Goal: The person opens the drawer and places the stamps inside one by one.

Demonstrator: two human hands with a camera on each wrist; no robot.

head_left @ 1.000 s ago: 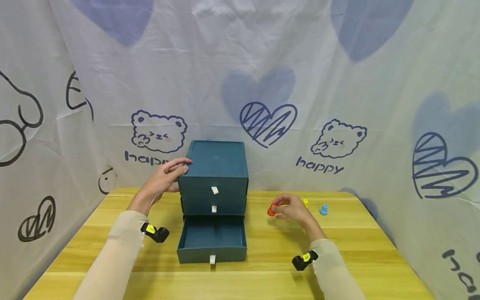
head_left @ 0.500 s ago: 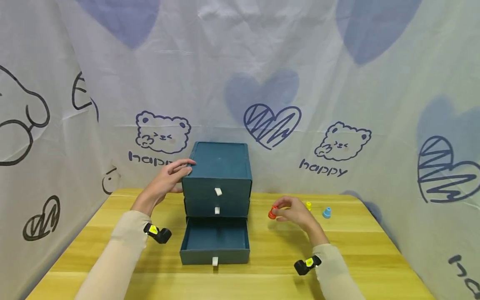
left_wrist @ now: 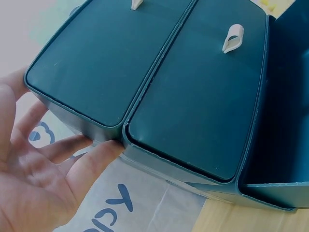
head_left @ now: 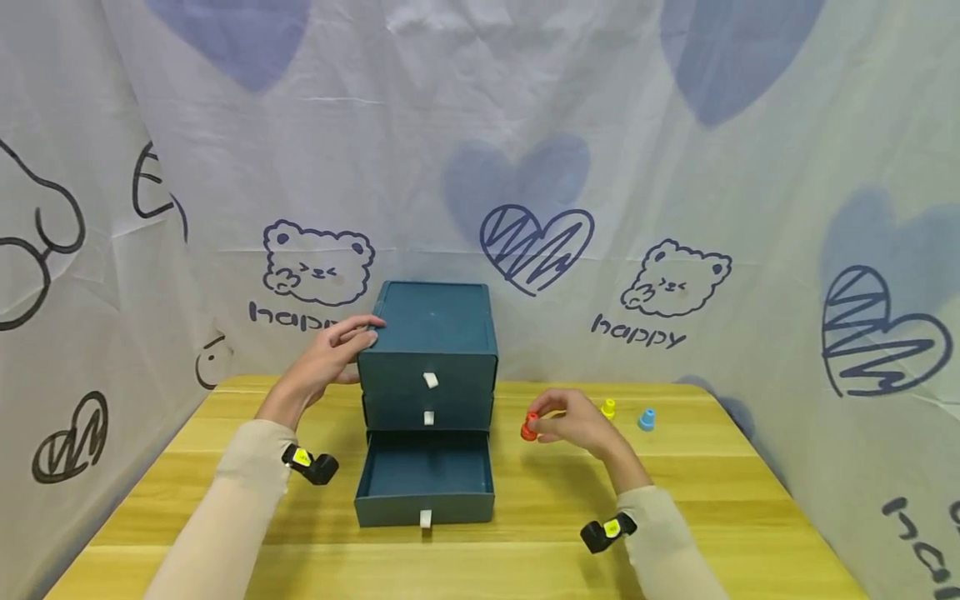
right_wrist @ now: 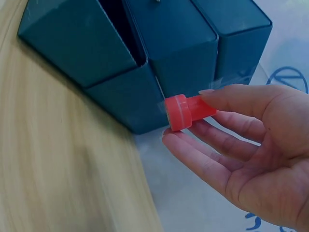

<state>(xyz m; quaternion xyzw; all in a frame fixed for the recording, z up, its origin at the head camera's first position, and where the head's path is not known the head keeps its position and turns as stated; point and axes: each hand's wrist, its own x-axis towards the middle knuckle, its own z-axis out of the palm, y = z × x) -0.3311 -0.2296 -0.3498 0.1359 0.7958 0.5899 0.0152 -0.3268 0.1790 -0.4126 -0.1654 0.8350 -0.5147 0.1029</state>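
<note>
My left hand [head_left: 318,367] rests on the upper left edge of a dark teal drawer unit [head_left: 435,317]. In the left wrist view its fingers [left_wrist: 94,166] touch the unit's side wall, spread apart. The bottom drawer [head_left: 423,510] is pulled out and its visible inside is bare; the two drawers above are closed. Right of the unit, my right hand [head_left: 581,421] pinches a small red toy stamp [head_left: 529,427] between thumb and fingertips, above the table. In the right wrist view the red stamp shows a wide round base and a narrower handle, held sideways.
A yellow stamp [head_left: 609,409] and a blue stamp [head_left: 647,419] stand on the wooden table [head_left: 712,517] behind and right of my right hand. White fabric [head_left: 420,167] with printed hearts and bears hangs behind the table and along both sides.
My right hand has moved slightly left toward the drawer unit with the red stamp, so the yellow stamp shows more fully. My left hand stays on the unit.
</note>
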